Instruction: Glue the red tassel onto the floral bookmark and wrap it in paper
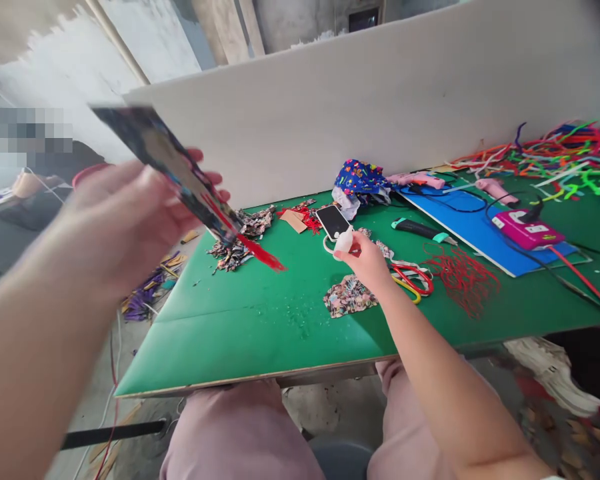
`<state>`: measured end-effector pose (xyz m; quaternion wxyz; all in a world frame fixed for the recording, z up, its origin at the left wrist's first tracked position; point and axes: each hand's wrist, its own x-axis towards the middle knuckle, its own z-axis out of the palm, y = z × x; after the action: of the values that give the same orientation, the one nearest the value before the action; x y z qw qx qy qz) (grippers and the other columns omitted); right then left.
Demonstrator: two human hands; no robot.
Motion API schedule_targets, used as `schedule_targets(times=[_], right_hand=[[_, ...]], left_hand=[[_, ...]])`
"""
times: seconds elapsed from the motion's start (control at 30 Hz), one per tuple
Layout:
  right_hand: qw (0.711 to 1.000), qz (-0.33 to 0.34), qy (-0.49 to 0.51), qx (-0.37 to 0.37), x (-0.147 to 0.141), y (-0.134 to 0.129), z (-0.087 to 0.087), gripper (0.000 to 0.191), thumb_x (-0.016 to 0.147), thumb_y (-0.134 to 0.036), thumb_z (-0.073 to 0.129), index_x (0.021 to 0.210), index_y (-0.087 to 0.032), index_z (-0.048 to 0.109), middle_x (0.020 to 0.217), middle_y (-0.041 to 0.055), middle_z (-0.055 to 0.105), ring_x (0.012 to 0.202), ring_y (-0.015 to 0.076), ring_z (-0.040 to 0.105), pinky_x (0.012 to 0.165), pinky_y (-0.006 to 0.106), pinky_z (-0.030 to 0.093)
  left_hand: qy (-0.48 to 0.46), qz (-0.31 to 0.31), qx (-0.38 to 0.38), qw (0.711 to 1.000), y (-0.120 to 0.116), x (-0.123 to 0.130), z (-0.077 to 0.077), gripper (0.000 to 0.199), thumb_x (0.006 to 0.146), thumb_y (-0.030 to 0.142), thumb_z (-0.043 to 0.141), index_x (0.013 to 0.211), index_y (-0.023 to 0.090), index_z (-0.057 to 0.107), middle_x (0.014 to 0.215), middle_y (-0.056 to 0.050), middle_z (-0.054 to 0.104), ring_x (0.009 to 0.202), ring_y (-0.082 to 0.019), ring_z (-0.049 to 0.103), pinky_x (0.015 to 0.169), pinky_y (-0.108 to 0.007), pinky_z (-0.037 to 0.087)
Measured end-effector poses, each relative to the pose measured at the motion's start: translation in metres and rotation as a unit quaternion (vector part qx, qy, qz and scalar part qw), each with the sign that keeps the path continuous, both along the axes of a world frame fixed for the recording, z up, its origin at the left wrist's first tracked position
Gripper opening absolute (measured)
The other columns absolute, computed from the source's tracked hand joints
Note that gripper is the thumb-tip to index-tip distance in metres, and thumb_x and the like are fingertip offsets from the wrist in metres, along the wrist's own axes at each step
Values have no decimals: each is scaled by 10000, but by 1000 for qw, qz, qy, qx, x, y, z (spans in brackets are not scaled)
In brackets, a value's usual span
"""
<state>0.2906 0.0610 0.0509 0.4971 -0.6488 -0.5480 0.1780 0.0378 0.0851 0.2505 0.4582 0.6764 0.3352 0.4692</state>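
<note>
Rather blurred, dark strip (161, 148) within left hand (123, 223), indistinct white object (344, 243) within right hand (371, 264), both grips closed.

Motion blurred the left grip (130, 223) and the dark patterned strip (163, 157), whose print could not be read. The fingers of the right grip (367, 260) partly covered a small white piece (345, 241), too indistinct to identify. The right wrist hid part of the scissors (431, 283). The picture's right edge cut off the coloured strips (575, 157) and the worktop (260, 347); pixelation masked a person (30, 137) beyond the worktop's left edge.
</note>
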Motion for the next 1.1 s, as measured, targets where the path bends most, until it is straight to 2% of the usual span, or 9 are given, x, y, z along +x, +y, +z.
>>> schedule_targets(times=[0.1, 0.23, 0.33, 0.57, 0.7, 0.77, 0.9, 1.0, 1.1], right_hand=[[999, 5, -28, -39, 2, 6, -7, 323, 721, -256, 607, 1032, -192, 552, 887, 60, 678, 768, 193, 620, 691, 311, 449], [996, 24, -57, -67, 0, 10, -15, 329, 697, -233, 624, 1019, -224, 557, 892, 41, 684, 774, 193, 622, 690, 300, 439], [993, 28, -77, -84, -1, 13, -20, 285, 695, -242, 625, 974, -226, 574, 890, 40, 682, 781, 200, 617, 694, 301, 433], [993, 31, -83, -78, -5, 15, -19, 235, 736, -318, 601, 946, -210, 601, 930, 58, 678, 784, 198, 618, 681, 300, 437], [995, 37, -72, -56, -10, 12, -14, 242, 750, -343, 590, 941, -196, 610, 937, 69, 674, 818, 201, 615, 696, 304, 451], [996, 49, -64, -42, -16, 10, -9, 248, 757, -319, 583, 978, -206, 594, 946, 53, 673, 831, 190, 617, 707, 298, 461], [997, 76, -13, 0, -33, 3, 5, 261, 736, -324, 614, 973, -220, 574, 911, 32, 679, 838, 188, 634, 731, 314, 487], [994, 101, 46, 24, -45, -3, 17, 268, 735, -374, 625, 951, -227, 565, 893, 22, 681, 817, 181, 645, 727, 316, 502], [994, 90, 45, 45, -49, -7, 26, 264, 756, -430, 604, 922, -227, 577, 919, 29, 677, 843, 183, 639, 740, 323, 501]], left_hand=[[-125, -44, -131, 982, -6, -4, -72, 379, 738, 396, 667, 1049, 185, 618, 1054, -28, 659, 1060, -222, 575, 867, -321, 513], [-161, -9, -315, 935, -4, -4, -171, 296, 761, 342, 644, 1033, 228, 618, 1138, -17, 638, 1007, -153, 605, 847, -248, 504], [-137, -1, -370, 919, 1, -9, -207, 234, 747, 220, 656, 979, 214, 629, 1101, -33, 656, 976, -141, 624, 903, -273, 484], [-44, 74, -400, 912, 8, -50, -200, 350, 656, 141, 727, 992, 150, 629, 1108, -108, 639, 1030, -214, 602, 939, -329, 464], [41, 249, -185, 950, -2, -55, -196, 582, 614, 221, 769, 1153, 283, 559, 1321, -15, 487, 1300, -212, 343, 1067, -308, 297], [127, 238, -24, 963, -10, -35, -195, 566, 620, 261, 757, 1156, 292, 578, 1276, -34, 522, 1248, -249, 403, 1067, -359, 280], [245, 96, 93, 960, -16, 35, -195, 567, 635, 271, 739, 1177, 272, 572, 1102, -93, 623, 1108, -306, 495, 967, -415, 355], [298, 113, 152, 936, -10, 77, -197, 479, 724, 255, 648, 1190, 234, 539, 1014, -109, 643, 1014, -304, 527, 841, -400, 408], [301, 131, 160, 931, -4, 89, -200, 316, 795, 244, 546, 1108, 216, 572, 909, -102, 653, 888, -270, 558, 768, -371, 409]])
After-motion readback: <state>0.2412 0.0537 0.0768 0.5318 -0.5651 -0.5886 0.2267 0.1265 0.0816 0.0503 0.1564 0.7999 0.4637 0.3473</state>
